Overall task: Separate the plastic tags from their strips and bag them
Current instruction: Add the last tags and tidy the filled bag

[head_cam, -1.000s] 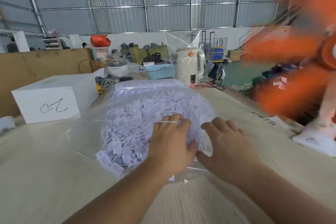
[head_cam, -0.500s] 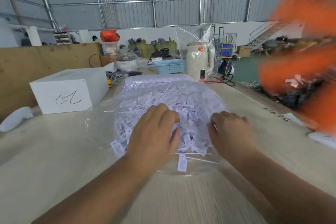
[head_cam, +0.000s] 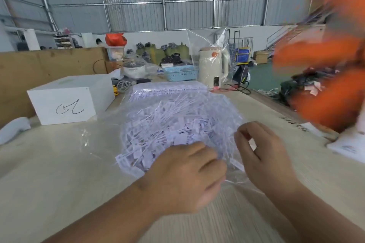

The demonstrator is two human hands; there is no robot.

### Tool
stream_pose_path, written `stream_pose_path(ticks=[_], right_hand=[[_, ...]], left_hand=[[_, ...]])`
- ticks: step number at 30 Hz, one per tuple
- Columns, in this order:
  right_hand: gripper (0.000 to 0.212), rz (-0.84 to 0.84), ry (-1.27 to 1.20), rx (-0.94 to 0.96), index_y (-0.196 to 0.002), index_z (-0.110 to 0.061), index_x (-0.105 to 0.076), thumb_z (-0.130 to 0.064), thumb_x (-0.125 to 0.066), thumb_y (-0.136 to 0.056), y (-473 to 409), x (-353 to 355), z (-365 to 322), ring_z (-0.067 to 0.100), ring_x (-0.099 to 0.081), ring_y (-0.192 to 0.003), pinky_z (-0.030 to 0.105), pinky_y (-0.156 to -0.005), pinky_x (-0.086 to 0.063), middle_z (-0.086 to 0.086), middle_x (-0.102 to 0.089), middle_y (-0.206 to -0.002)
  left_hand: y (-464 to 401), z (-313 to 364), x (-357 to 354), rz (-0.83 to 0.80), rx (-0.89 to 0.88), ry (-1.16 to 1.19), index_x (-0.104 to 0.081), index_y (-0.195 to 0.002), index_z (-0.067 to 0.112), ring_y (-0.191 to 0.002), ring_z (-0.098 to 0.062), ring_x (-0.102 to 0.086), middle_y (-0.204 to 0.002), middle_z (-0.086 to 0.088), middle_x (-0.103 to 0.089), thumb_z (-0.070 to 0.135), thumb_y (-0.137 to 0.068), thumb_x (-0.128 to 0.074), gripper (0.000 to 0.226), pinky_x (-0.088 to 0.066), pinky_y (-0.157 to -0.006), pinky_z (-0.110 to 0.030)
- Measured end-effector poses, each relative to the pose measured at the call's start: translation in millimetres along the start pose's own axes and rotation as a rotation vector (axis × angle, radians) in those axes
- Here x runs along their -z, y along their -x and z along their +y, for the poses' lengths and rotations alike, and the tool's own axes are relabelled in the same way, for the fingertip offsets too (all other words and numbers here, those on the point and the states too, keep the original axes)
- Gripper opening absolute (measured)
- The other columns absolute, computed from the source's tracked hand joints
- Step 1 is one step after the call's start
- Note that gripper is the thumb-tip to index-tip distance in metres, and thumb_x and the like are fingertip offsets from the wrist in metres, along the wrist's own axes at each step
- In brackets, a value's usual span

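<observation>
Gathering at the near edge of the clear, crinkled plastic bag (head_cam: 102, 134), 2 bare hands work its mouth, presumably so the heap of white plastic tags (head_cam: 177, 124) inside cannot spill onto the pale wooden table (head_cam: 49, 173). The left hand (head_cam: 189, 179) lies curled over the near side of the heap, fingers bent down into the film and tags; whether it actually pinches anything I cannot tell. The right hand (head_cam: 262, 150) sits just beside it, fingertips and thumb drawn together on the thin film at the bag's edge, likely to pull the opening up. The loose tags are far too many to count. Behind the bag lies 1 flat pack of tags still on strips (head_cam: 169, 88). 1 white box with a black scribble (head_cam: 65, 102) stands at the left, well apart, and 1 cream kettle (head_cam: 211, 69) stands farther back.
</observation>
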State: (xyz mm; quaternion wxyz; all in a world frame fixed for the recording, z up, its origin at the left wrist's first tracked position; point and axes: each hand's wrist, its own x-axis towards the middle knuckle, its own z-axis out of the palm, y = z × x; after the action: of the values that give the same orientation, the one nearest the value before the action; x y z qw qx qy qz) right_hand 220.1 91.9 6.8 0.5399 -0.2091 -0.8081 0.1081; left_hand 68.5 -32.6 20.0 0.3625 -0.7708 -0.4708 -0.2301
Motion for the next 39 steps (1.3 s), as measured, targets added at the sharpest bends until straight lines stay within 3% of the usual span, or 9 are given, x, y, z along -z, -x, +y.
stream_pose_path(ticks=[3, 6, 9, 15, 19, 22, 27, 31, 39], right_hand=[[0.015, 0.056, -0.012, -0.009, -0.077, -0.009, -0.057, -0.012, -0.051, -0.09, 2.6, -1.2, 1.3, 0.016, -0.048, -0.067, 0.032, -0.063, -0.039, -0.001, -0.054, -0.07], [0.015, 0.111, 0.011, -0.025, -0.085, -0.01, -0.055, -0.017, -0.046, -0.094, 5.0, -3.1, 0.2, 0.016, -0.048, -0.071, 0.029, -0.062, -0.036, 0.003, -0.058, -0.075], [0.013, 0.123, 0.054, -0.041, -0.089, -0.013, -0.052, -0.02, -0.045, -0.096, 7.8, -3.5, -1.6, 0.017, -0.053, -0.069, 0.033, -0.058, -0.039, 0.003, -0.062, -0.075], [0.023, 0.049, 0.066, -0.046, -0.087, -0.014, -0.05, -0.03, -0.039, -0.099, 8.0, 1.9, 1.1, 0.022, -0.057, -0.049, 0.043, -0.046, -0.048, 0.002, -0.063, -0.066], [0.01, -0.077, 0.105, -0.028, -0.082, -0.017, -0.05, -0.016, -0.054, -0.091, 9.7, 0.1, -2.0, 0.02, -0.052, -0.046, 0.042, -0.042, -0.046, -0.001, -0.059, -0.062], [0.013, -0.164, 0.122, 0.007, -0.079, -0.016, -0.05, -0.011, -0.056, -0.09, 10.2, -3.8, -6.0, 0.02, -0.052, -0.05, 0.039, -0.044, -0.044, -0.002, -0.056, -0.06], [0.016, -0.172, 0.085, 0.067, -0.077, -0.014, -0.049, -0.019, -0.044, -0.09, 11.1, -8.7, -13.4, 0.018, -0.047, -0.06, 0.042, -0.051, -0.044, -0.004, -0.049, -0.069], [0.02, -0.139, 0.06, 0.152, -0.08, -0.007, -0.05, -0.018, -0.038, -0.092, 10.2, -9.6, -19.1, 0.024, -0.048, -0.074, 0.039, -0.065, -0.042, 0.002, -0.051, -0.083], [0.022, -0.075, 0.028, 0.182, -0.086, -0.001, -0.058, -0.014, -0.041, -0.092, 18.2, -4.3, -24.6, 0.022, -0.054, -0.068, 0.033, -0.063, -0.041, 0.004, -0.06, -0.081]], left_hand=[[11.7, -20.6, 5.8, 0.037, 0.175, -0.077, -0.051, -0.09, 0.015, -0.068, -0.023, -0.047, -0.078, -0.005, -0.053, 0.021, -0.081, -0.067, 0.02, -0.038, -0.059, -0.032], [18.3, -48.9, 4.1, -0.227, 0.467, -0.18, -0.061, -0.09, 0.009, -0.069, -0.029, -0.059, -0.079, -0.008, -0.06, 0.024, -0.073, -0.082, 0.031, -0.049, -0.058, -0.036], [17.3, -50.5, -3.7, -0.353, 0.385, -0.158, -0.064, -0.082, 0.008, -0.063, -0.028, -0.06, -0.07, -0.006, -0.059, 0.024, -0.075, -0.08, 0.023, -0.046, -0.052, -0.032], [15.8, -31.6, 6.8, -0.104, 0.307, -0.315, -0.06, -0.089, 0.012, -0.071, -0.027, -0.047, -0.082, -0.007, -0.051, 0.024, -0.068, -0.075, 0.029, -0.041, -0.059, -0.037], [31.6, -40.6, 37.6, -0.764, 0.839, -0.629, -0.052, -0.11, 0.023, -0.094, -0.027, -0.054, -0.104, -0.004, -0.058, 0.062, -0.075, -0.058, 0.053, -0.034, -0.071, -0.038], [37.9, -47.2, 35.5, -0.982, 0.946, -0.508, -0.058, -0.108, 0.025, -0.1, -0.018, -0.063, -0.105, 0.006, -0.064, 0.045, -0.091, -0.046, 0.029, -0.035, -0.066, -0.028], [20.5, -40.2, 10.3, -0.968, 0.869, -0.107, -0.051, -0.079, 0.015, -0.099, -0.028, -0.061, -0.091, -0.006, -0.058, 0.022, -0.098, -0.04, 0.023, -0.047, -0.078, -0.032], [-12.6, -28.7, -17.1, -0.834, 0.943, 0.172, -0.062, -0.102, 0.007, -0.1, -0.031, -0.059, -0.103, -0.012, -0.06, 0.024, -0.103, -0.035, 0.033, -0.042, -0.079, -0.033], [-37.8, -41.7, -52.8, -0.774, 0.952, -0.11, -0.062, -0.12, 0.018, -0.108, -0.027, -0.061, -0.12, -0.006, -0.064, 0.026, -0.1, -0.039, 0.032, -0.043, -0.077, -0.033]])
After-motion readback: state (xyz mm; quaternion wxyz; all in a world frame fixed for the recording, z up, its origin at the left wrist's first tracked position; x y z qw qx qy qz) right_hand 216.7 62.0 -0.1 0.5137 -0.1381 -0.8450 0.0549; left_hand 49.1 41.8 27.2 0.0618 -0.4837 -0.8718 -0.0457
